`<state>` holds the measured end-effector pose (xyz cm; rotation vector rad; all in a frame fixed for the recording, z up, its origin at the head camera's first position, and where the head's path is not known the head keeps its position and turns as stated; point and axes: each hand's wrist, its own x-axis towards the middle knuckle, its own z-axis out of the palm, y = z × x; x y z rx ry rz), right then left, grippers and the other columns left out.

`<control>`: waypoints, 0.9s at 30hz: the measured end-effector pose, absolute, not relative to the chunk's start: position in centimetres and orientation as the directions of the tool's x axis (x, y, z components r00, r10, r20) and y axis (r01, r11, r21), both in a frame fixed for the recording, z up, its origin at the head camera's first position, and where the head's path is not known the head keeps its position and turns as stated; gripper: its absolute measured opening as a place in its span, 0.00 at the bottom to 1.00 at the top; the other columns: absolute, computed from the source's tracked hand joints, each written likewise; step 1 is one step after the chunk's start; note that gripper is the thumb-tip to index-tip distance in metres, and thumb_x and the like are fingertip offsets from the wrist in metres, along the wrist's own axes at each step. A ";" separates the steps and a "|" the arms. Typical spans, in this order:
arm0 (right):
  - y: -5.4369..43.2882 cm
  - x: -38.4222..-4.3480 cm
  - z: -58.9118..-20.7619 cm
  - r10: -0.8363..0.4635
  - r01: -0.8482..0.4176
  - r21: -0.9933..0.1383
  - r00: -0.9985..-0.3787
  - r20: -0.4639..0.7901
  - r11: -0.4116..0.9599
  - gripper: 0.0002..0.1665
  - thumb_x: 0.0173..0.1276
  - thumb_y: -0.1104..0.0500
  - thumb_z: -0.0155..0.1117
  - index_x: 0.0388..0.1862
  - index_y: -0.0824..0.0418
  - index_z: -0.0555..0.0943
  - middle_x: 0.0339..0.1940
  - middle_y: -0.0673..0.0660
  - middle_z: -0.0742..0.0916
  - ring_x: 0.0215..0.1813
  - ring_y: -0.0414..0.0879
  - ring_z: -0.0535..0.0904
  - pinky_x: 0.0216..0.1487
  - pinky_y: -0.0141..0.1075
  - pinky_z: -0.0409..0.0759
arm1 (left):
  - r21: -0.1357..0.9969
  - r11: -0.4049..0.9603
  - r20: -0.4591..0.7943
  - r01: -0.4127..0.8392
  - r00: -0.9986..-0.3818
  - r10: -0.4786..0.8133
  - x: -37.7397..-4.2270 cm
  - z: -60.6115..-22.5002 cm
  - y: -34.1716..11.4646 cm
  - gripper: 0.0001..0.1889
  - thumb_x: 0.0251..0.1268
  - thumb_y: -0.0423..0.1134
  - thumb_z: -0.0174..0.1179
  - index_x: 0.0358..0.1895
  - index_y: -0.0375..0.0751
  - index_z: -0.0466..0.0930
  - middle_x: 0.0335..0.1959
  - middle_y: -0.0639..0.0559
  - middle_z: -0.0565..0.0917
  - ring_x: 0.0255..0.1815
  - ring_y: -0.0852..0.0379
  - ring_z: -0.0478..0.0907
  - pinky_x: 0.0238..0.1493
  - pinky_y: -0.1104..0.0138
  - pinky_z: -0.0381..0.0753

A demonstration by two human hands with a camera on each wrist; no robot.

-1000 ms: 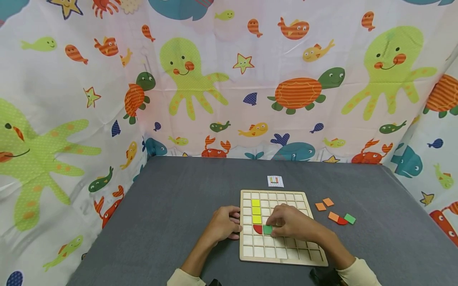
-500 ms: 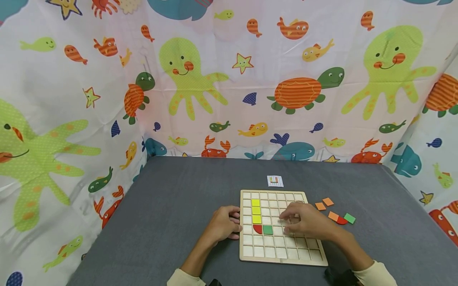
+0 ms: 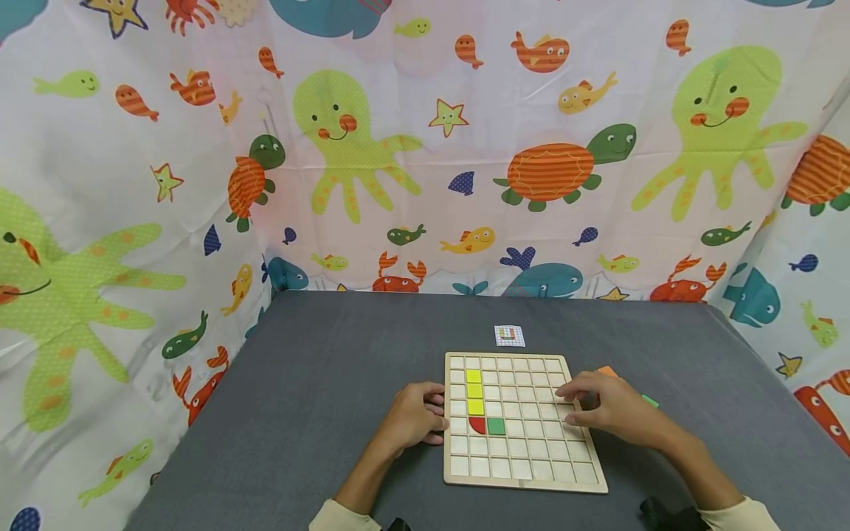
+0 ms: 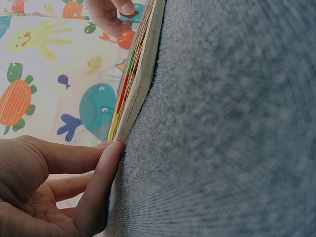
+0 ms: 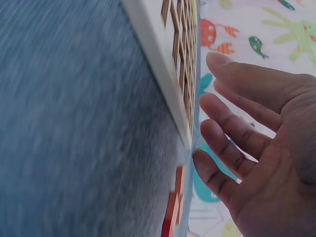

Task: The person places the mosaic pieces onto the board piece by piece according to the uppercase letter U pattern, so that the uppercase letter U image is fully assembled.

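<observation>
1 board [image 3: 524, 474] on table [image 3: 358, 354], way short of far edge. 3 yellow tiles [image 3: 474, 391], 1 red piece [image 3: 477, 425], 1 green tile [image 3: 496, 426]. Left hand [image 3: 417, 414] gripping left edge; right hand [image 3: 612, 407] loosely spread, nothing held, above right edge.

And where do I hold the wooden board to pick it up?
Probably by the left and right edges, one hand coming in from each side. The wooden board lies flat with straight, thin sides, and the left hand touches the left one. Keep it level: tiles sit on top.
</observation>
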<state>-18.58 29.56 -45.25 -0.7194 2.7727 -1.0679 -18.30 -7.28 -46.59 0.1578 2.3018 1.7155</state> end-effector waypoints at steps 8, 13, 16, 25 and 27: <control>31.7 -18.0 -45.0 -0.332 -0.282 -0.611 -0.943 0.032 0.740 0.24 0.63 0.49 0.82 0.55 0.57 0.89 0.49 0.49 0.89 0.48 0.43 0.82 0.45 0.35 0.83 | 0.955 0.289 -0.146 -0.071 -0.958 0.246 -18.3 -46.6 -7.3 0.31 0.56 0.17 0.71 0.66 0.28 0.79 0.49 0.40 0.82 0.46 0.51 0.83 0.28 0.60 0.92; 33.4 -17.8 -45.0 -0.271 -0.238 -0.571 -0.962 0.027 0.785 0.25 0.63 0.47 0.82 0.56 0.55 0.89 0.52 0.51 0.88 0.50 0.48 0.80 0.46 0.35 0.83 | 0.955 0.287 -0.150 -0.075 -0.957 0.248 -18.3 -46.6 -7.4 0.31 0.56 0.18 0.71 0.67 0.28 0.79 0.50 0.40 0.82 0.47 0.50 0.83 0.29 0.60 0.93; 34.4 -17.7 -45.1 -0.246 -0.225 -0.551 -0.969 0.036 0.804 0.25 0.63 0.46 0.82 0.56 0.54 0.89 0.51 0.52 0.87 0.49 0.48 0.79 0.43 0.33 0.81 | 0.955 0.287 -0.151 -0.076 -0.956 0.250 -18.3 -46.6 -7.4 0.31 0.57 0.18 0.71 0.67 0.29 0.78 0.50 0.40 0.82 0.47 0.50 0.83 0.29 0.59 0.93; 36.4 -17.5 -45.2 -0.177 -0.160 -0.530 -0.984 0.019 0.833 0.24 0.65 0.46 0.81 0.56 0.54 0.89 0.50 0.52 0.89 0.49 0.47 0.82 0.43 0.35 0.82 | 0.956 0.284 -0.148 -0.074 -0.956 0.252 -18.2 -46.6 -7.4 0.31 0.57 0.18 0.71 0.67 0.29 0.78 0.50 0.40 0.82 0.47 0.50 0.83 0.30 0.59 0.93; 36.7 -17.5 -45.3 -0.169 -0.155 -0.522 -0.985 0.021 0.839 0.24 0.65 0.48 0.80 0.56 0.55 0.89 0.51 0.53 0.89 0.50 0.49 0.83 0.45 0.40 0.84 | 0.956 0.284 -0.147 -0.072 -0.957 0.252 -18.2 -46.6 -7.4 0.31 0.57 0.18 0.71 0.67 0.29 0.79 0.50 0.40 0.82 0.47 0.50 0.83 0.29 0.59 0.93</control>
